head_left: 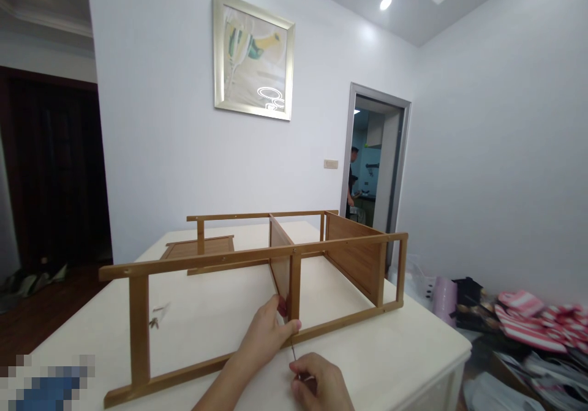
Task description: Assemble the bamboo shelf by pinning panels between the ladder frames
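Observation:
A brown wooden shelf frame (211, 253) lies on its side across the white table, with two panels set between its side rails. My left hand (269, 328) is closed around the foot of its middle crossbar, thumb and fingers on either side of the wood, close to the lower rail. Just below and to the right, my right hand (321, 381) pinches a thin metal hex key (294, 353). The key's upper end meets the lower rail beneath my left thumb; fingers hide its other end. Small screws (155, 321) and a little clear bag lie inside the frame's left bay.
Another wooden panel (197, 247) lies on the white table (367, 350) at the back left. Clothes and bags (528, 322) are heaped to the right of the table. A person (353, 181) stands beyond the doorway.

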A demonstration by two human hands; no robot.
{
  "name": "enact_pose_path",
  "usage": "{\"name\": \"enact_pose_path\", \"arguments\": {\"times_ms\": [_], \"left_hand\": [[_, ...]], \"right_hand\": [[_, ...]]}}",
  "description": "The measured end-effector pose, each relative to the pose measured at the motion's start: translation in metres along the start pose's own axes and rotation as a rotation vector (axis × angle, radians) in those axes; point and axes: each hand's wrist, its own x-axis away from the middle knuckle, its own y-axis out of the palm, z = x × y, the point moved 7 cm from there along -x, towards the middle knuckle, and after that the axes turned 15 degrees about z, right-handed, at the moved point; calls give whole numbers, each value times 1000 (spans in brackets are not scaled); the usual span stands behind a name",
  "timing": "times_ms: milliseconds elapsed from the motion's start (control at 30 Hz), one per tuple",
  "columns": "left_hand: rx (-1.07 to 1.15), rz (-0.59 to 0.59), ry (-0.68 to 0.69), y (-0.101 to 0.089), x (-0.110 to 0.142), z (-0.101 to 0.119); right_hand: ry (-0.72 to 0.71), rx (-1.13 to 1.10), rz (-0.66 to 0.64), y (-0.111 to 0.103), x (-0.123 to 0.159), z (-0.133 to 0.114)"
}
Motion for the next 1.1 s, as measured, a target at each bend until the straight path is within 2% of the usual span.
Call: {"name": "enact_pose_path", "arguments": {"times_ms": [133,267,467,567,667,733,800,867,933,1100], "left_hand": [[2,1,-1,0,0,0],[4,2,0,0,0,0],[11,3,1,0,0,0],[15,5,2,0,0,1],[10,4,-2,-1,0,2],[3,3,-3,-2,0,2],[-1,3,-3,-2,0,3],[-2,3,-4,-3,0,3],[-4,1,-9,-3,0,3],[-1,5,-11,-3,1,4]], "right_hand": [[-116,-7,-55,-1,0,-8],[-198,30,-51,0,0,-9],[-364,114,51,3,4,-8],[-382,146,158,1,7,-9],[-284,60,262,-2,7,-6],[-115,-56,284,-3,6,3],[102,-185,269,-2,5,16],[260,-282,238,2,6,26],[306,-297,214,2,7,29],[244,-254,156,-1,6,22]]}}
